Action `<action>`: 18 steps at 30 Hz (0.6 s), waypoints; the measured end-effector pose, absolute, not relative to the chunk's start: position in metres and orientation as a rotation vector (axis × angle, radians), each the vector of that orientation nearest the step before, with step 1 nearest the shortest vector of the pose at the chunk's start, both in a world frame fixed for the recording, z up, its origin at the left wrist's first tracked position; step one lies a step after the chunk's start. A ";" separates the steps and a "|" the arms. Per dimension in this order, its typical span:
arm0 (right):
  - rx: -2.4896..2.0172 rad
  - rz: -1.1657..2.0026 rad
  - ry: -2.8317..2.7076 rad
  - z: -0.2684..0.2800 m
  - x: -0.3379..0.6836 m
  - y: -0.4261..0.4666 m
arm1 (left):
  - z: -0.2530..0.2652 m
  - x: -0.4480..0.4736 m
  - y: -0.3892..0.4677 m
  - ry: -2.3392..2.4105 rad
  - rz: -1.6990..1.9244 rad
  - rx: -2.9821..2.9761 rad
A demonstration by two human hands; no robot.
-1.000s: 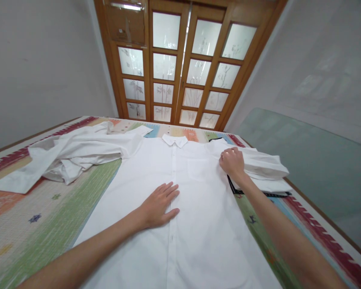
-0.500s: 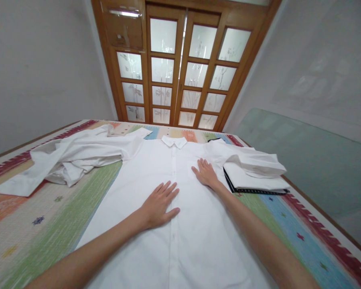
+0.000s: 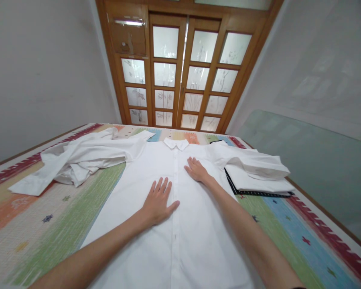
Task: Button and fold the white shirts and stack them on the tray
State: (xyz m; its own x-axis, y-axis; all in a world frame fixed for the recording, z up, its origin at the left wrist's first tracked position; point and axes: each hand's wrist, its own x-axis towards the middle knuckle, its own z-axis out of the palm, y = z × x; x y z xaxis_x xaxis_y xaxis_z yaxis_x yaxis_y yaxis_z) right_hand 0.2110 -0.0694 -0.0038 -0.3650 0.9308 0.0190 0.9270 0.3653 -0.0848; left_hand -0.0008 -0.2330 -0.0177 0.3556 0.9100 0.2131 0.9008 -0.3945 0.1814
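Observation:
A white button-up shirt [image 3: 144, 249] lies front up and spread out before me, its collar [image 3: 176, 143] at the far end. My left hand [image 3: 160, 204] rests flat on the shirt's left half beside the button strip, fingers apart and thumb reaching to the strip. Farther up, my right hand [image 3: 196, 170] lies flat on the chest right of the strip, fingers stretched out. Neither hand holds anything. The shirt's right sleeve [image 3: 258, 164] lies over a folded stack of white and black cloth [image 3: 258, 184].
Another crumpled white garment [image 3: 75, 170] lies at the left, by the shirt's left sleeve. Everything lies on a colourful striped cover [image 3: 69, 216]. A pale green panel [image 3: 303, 148] leans along the right wall. Wooden glass-paned doors [image 3: 180, 76] stand at the far end.
My right hand has slid slightly left toward the button strip. The left hand has turned a little, its fingers pointing more straight ahead. The camera view has shifted slightly.

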 end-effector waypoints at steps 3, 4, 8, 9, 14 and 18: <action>-1.790 0.140 -2.503 -0.002 0.203 -0.064 | -0.019 -0.005 -0.229 1.686 0.478 2.588; -1.842 0.156 -2.460 -0.001 0.202 -0.062 | -0.018 -0.009 -0.225 1.687 0.481 2.587; -2.004 0.175 -2.291 0.001 0.201 -0.060 | -0.006 -0.037 -0.202 1.878 0.393 2.452; -2.011 0.170 -2.279 0.001 0.201 -0.060 | -0.002 -0.046 -0.196 1.945 0.348 2.402; -1.914 0.095 -2.372 -0.003 0.204 -0.064 | 0.005 -0.072 -0.176 2.105 0.226 2.291; -1.855 0.086 -2.462 -0.005 0.206 -0.066 | 0.007 -0.071 -0.161 2.044 0.130 2.325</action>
